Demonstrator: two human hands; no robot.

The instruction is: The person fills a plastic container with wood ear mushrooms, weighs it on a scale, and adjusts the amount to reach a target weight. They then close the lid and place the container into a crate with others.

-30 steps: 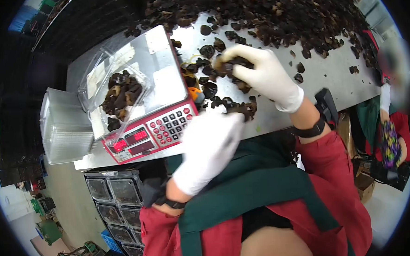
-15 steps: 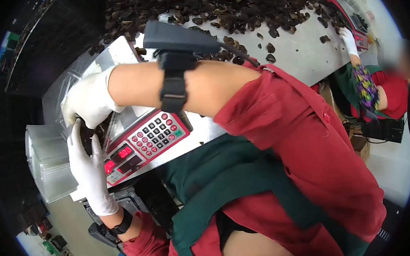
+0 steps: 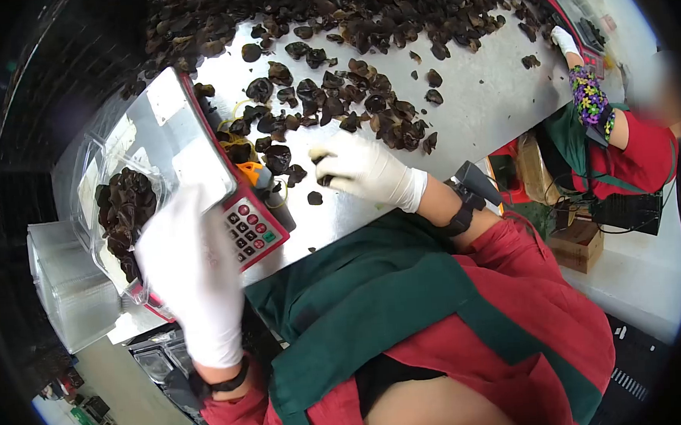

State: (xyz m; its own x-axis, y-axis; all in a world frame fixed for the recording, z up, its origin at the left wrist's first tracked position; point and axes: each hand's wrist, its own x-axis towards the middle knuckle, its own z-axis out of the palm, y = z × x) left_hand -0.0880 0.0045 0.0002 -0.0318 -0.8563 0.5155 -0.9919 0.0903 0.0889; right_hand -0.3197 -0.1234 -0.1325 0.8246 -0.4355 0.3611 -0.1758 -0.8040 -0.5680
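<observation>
My left hand (image 3: 193,259), in a white glove and smeared by motion, is over the front of the red-and-white scale (image 3: 258,231) and covers part of its keypad. Beside it, dark dried pieces (image 3: 127,212) lie in a clear plastic container (image 3: 87,218) on the scale. My right hand (image 3: 357,168), also gloved, hovers over the metal table (image 3: 488,89) with curled fingers close to loose dark pieces (image 3: 315,198). Whether anything is between its fingers is too small to tell. An orange and grey tool (image 3: 255,174) stands by the scale.
A large heap of dark pieces (image 3: 376,10) covers the far side of the table. Stacked clear containers (image 3: 71,284) are at the left. At the right, a co-worker's gloved hand (image 3: 565,41) is near another red scale (image 3: 569,23). A cardboard box (image 3: 577,245) sits below.
My right hand has moved from the container to the loose pieces on the right, uncovering the container. My left hand has shifted right, off the container, over the scale's front.
</observation>
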